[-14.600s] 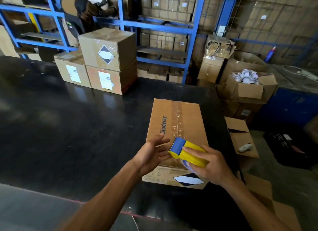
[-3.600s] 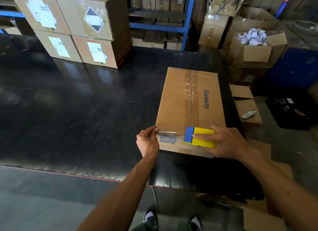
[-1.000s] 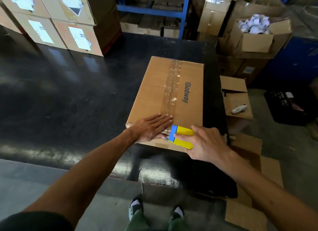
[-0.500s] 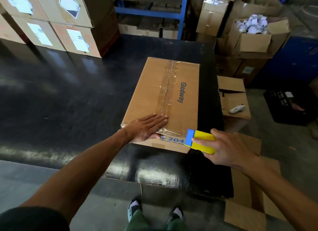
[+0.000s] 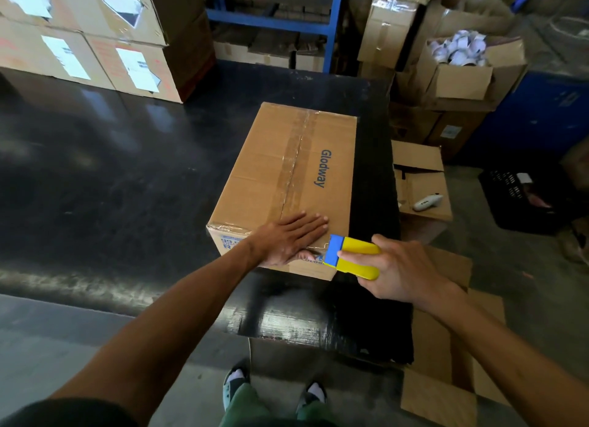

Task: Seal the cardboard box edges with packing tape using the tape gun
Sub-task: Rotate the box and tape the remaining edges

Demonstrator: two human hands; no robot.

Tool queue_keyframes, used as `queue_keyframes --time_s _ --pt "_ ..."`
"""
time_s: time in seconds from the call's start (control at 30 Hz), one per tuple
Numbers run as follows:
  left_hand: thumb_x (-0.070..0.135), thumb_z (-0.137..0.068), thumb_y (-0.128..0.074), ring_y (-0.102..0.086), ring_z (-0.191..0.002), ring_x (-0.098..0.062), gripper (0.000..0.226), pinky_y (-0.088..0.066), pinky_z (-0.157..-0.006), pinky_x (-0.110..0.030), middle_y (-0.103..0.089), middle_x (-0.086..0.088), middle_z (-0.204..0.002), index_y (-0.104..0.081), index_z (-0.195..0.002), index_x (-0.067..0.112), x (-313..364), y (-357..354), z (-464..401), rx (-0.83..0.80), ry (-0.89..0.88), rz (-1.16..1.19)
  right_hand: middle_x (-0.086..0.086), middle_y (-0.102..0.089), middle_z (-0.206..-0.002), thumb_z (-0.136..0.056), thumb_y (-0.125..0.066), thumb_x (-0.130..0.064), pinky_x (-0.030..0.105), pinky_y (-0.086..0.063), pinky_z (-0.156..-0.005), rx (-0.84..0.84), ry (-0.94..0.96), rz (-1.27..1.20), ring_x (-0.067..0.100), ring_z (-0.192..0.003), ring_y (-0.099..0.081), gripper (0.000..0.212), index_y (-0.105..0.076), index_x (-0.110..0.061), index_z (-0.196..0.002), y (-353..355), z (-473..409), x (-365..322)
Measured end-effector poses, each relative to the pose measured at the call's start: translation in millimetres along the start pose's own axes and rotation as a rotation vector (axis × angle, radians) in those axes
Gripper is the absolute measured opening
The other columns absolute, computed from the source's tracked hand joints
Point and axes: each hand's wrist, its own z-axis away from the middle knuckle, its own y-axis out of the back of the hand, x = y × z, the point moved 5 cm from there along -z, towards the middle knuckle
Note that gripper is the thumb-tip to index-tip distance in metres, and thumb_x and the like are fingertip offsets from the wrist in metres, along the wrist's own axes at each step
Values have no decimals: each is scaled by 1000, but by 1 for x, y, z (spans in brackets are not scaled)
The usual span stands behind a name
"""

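A brown cardboard box (image 5: 271, 171) printed "Glodway" lies on the black table (image 5: 111, 187), near its right front corner. Clear tape runs along its top centre seam and along the near top edge. My left hand (image 5: 291, 237) lies flat, fingers spread, on the box's near top edge, thumb over the front face. My right hand (image 5: 401, 270) grips a yellow and blue tape gun (image 5: 352, 257), whose blue end sits at the box's near right corner. A thin strip of tape stretches from the blue end towards my left hand.
Stacked labelled cartons (image 5: 95, 35) stand at the table's far left. Right of the table are an open box of white rolls (image 5: 459, 66), a low carton holding a white handheld device (image 5: 427, 202), and a black crate (image 5: 522, 197). Flattened cardboard (image 5: 446, 363) covers the floor beside my feet.
The box has turned a little. My left hand stayed flat on the near edge. The tape gun swung out past the right corner, then came back to touch that corner.
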Motion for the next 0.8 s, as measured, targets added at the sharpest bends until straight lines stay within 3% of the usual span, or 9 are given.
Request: queue_keyframes --time_s 0.2,0.37,0.47,0.6,0.8 --pt "52 -103 -36 -33 -148 -24 68 -34 -118 -43 -34 -13 -160 -37 -152 4 0 5 0 62 4 16 4 -50 -81 -74 -61 -51 26 -35 -44 60 79 -1 22 -54 -48 56 -57 -48 -130 3 10 11" --pt "51 -103 -32 -30 -149 -24 69 -30 -120 -42 -32 -13 -160 -35 -153 4 0 5 0 40 2 -6 4 -54 -83 -69 -77 -48 24 -27 -45 40 144 102 11 -58 -36 68 -55 -41 -134 13 45 61" --pt "52 -103 -32 -29 -149 -24 69 -28 -120 -41 -31 -13 -161 -34 -154 5 -1 5 -2 39 2 -16 8 -56 -85 -68 -74 -48 25 -31 -43 12 108 113 18 -54 -46 67 -55 -41 -132 -4 46 71" --pt "51 -105 -32 -33 -147 -24 67 -28 -120 -40 -36 -13 -159 -39 -151 4 2 9 -4 77 19 -15 15 -60 -92 -59 -84 -41 30 -45 -47 27 37 132 29 -60 -60 65 -68 -37 -122 -35 30 53" --pt "50 -105 -33 -29 -149 -24 66 -31 -119 -42 -32 -12 -160 -35 -153 4 4 11 -3 44 32 10 15 -59 -82 -50 -86 -33 34 -46 -45 24 11 203 32 -61 -59 59 -74 -29 -108 -73 13 16"
